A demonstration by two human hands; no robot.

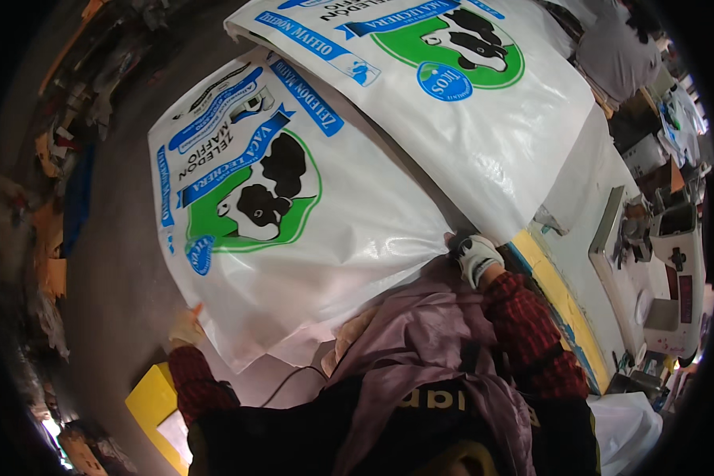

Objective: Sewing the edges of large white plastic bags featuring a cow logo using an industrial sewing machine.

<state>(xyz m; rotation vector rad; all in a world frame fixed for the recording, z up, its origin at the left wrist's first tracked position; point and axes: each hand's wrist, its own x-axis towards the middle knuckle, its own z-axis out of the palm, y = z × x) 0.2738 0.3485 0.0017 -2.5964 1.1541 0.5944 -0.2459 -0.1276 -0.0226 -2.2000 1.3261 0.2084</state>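
White plastic, a flat sack with a cow on a green oval [325, 246] stretches forward from both hands, long axis running away and leftward. The left hand [186, 328] pinches its left edge; the white-and-black gloved right hand [477, 258] clenches its near right corner, beside a second cow-printed white sack [484, 159].

We hold our left forearm [195, 385] and right forearm [523, 317] well apart, left grip [186, 328] pinching, gloved right grip [477, 255] higher, curled closed.

Dim grey floor [107, 270] to the left, a pale, yellow-edged table [583, 262] to the right, clutter around.
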